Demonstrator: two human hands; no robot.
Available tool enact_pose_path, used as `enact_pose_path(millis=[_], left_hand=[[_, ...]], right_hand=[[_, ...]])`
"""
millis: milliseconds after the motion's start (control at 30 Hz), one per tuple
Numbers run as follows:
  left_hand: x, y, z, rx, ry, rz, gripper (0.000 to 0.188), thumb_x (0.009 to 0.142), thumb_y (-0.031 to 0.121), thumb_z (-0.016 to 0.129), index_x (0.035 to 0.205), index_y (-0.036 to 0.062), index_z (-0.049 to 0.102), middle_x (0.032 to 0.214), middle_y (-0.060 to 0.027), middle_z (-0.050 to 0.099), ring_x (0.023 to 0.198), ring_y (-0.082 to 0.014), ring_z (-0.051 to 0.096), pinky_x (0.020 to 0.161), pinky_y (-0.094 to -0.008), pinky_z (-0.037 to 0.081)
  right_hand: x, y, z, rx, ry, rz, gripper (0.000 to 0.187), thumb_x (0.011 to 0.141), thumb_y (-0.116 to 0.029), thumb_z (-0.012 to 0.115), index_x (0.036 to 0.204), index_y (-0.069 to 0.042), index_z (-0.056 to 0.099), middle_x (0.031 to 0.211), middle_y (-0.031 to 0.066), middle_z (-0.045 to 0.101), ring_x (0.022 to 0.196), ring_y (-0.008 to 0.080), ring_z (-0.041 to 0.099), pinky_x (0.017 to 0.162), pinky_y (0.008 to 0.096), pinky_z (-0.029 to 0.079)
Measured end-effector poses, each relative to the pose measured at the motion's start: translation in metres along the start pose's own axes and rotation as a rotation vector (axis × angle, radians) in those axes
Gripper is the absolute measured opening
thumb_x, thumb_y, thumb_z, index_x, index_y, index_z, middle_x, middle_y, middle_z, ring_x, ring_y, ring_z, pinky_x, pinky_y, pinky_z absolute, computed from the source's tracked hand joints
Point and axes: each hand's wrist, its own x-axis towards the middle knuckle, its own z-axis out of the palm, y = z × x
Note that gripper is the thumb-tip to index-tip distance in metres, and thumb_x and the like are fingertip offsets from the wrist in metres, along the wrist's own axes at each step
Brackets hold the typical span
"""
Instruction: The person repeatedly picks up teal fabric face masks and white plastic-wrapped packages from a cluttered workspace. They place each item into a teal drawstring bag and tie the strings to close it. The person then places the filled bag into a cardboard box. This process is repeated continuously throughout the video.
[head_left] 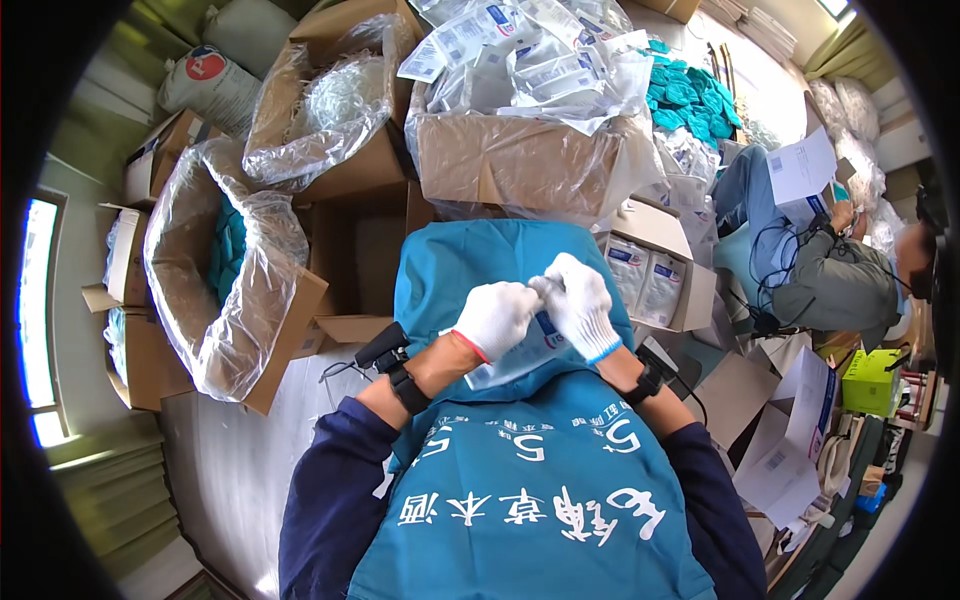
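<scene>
White knit gloves cover both of my hands, which meet over the lap of my teal apron [530, 420]. My left hand [498, 318] and my right hand [580, 305] are closed side by side, fingertips pinching the upper edge of a clear plastic packet [510, 365]. The packet hangs below them against the apron, showing some blue print; my gloves hide its top edge. Right beyond my knees is a large carton [500, 165] heaped with similar clear packets [560, 70]. Near my right hand, a smaller white carton [700, 300] holds packets standing in rows [645, 280].
At left, a plastic-lined carton [280, 345] contains teal items [228, 250]; another lined carton [350, 165] stands behind it. An open brown carton [350, 250] is beside my knees. Teal pieces [690, 95] lie in a pile at far right. A seated co-worker [830, 270] handles a white box [803, 170].
</scene>
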Motion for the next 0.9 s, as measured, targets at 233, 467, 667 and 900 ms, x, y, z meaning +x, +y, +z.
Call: enact_pose_path(millis=[233,467,667,900], left_hand=[[-0.012,0.039,-0.045,0.031,0.37,0.472,0.021,0.067,0.007,0.076,0.086,0.0132,0.068,0.065,-0.0016,0.049,0.059,-0.0204,0.055,0.051,-0.0347,0.045],[-0.033,0.028,-0.07,-0.112,0.696,0.064,0.01,0.081,-0.007,0.066,0.084,0.0023,0.067,0.076,-0.0093,0.066,0.065,-0.0243,0.063,0.06,-0.0309,0.052],[-0.027,0.014,-0.069,-0.127,0.947,-0.171,0.003,0.089,-0.002,0.064,0.088,-0.0012,0.066,0.076,-0.0123,0.065,0.065,-0.0233,0.062,0.065,-0.0277,0.051],[-0.018,0.013,-0.095,-0.881,0.641,-0.437,0.015,0.095,0.009,0.064,0.093,-0.0049,0.07,0.084,-0.0009,0.066,0.078,-0.0074,0.057,0.071,-0.024,0.047]], right_hand=[[0.019,0.043,0.036,0.319,-0.098,0.349,0.032,0.081,-0.032,0.075,0.073,-0.004,0.061,0.069,0.0135,0.064,0.063,0.026,0.062,0.059,0.0392,0.047],[0.024,0.065,0.056,1.362,0.011,0.656,0.032,0.095,-0.034,0.067,0.089,-0.003,0.061,0.081,0.0053,0.066,0.067,0.0174,0.064,0.063,0.0314,0.052],[-0.023,-0.006,0.004,1.446,-0.471,0.387,0.035,0.1,-0.019,0.058,0.13,-0.001,0.056,0.114,0.0037,0.065,0.106,0.0124,0.061,0.093,0.0281,0.049],[-0.025,-0.017,-0.002,0.836,-0.352,0.248,0.025,0.093,0.006,0.06,0.116,0.002,0.067,0.108,0.0072,0.071,0.1,0.0118,0.064,0.092,0.0275,0.051]])
